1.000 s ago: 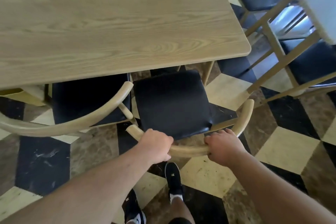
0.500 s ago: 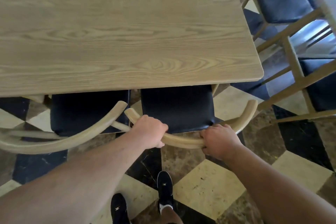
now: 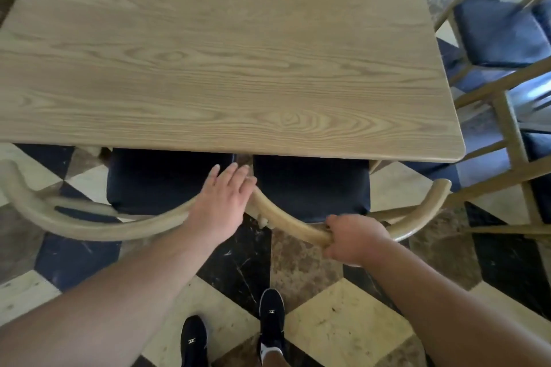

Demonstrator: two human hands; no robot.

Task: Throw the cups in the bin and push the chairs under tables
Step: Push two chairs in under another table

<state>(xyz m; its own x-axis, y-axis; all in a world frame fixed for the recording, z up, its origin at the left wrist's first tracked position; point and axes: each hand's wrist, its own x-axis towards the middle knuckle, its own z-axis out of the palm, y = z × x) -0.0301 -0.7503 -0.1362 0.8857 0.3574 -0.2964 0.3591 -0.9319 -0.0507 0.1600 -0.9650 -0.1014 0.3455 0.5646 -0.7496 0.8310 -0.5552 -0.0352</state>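
**Two chairs at the surface's near edge**

Left of the left hand, the left chair (image 3: pixel 89 226) curves its wooden back rail inward, its dark seat partly under the surface (image 3: pixel 223 68). The left hand (image 3: pixel 222 202) lies flat, fingers straight and slightly spread, where the two back rails meet. Just right of it, the right chair (image 3: pixel 286 217) has its seat partly under the surface edge. The right hand (image 3: pixel 354 240) curls round that chair's rail. Below the hands, black shoes (image 3: pixel 271 310) stand on the chequered floor (image 3: pixel 343 316).
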